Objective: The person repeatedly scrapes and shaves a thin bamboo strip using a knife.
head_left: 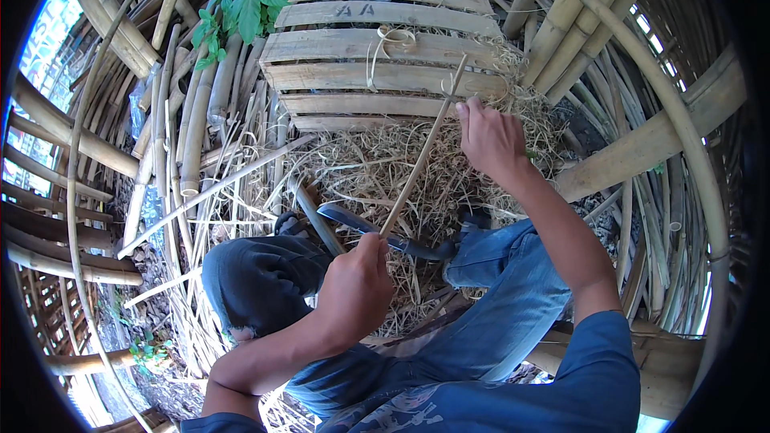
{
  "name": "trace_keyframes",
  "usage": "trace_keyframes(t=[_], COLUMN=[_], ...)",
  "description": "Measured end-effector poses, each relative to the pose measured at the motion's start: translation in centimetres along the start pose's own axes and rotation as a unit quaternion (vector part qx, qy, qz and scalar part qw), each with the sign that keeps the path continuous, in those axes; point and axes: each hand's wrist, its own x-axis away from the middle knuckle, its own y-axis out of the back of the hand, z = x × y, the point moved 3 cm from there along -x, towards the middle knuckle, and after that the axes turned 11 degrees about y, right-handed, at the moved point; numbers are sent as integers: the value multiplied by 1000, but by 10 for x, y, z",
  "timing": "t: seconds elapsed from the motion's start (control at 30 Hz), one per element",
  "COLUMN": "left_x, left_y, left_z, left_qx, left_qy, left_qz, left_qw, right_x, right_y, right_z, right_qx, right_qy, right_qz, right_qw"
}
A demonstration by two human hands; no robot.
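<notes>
Nearest, the left hand [353,289] is gripping the lower end of a thin bamboo strip [421,156], fingers closed around it just above a curved blade [377,234] lying across the knees. Farther out, the right hand [489,138] is pinching the strip's upper part over the shavings [361,168], before the wooden crate [377,56]. Judging by this, shaving is underway; drawing it steadily along the edge seems called for.
</notes>
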Motion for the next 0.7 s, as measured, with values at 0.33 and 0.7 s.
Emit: trace_keyframes(t=[0.33, 0.7], left_x=[23, 41], left_y=[10, 18], left_z=[23, 35], left_qx=[-12, 41], left_qy=[18, -4], left_qz=[36, 35], left_qw=[999, 999], right_x=[-5, -7], right_y=[-10, -40], right_z=[-27, -120], right_qx=[53, -16], right_qy=[-26, -250], right_qz=[21, 103], right_qw=[998, 963])
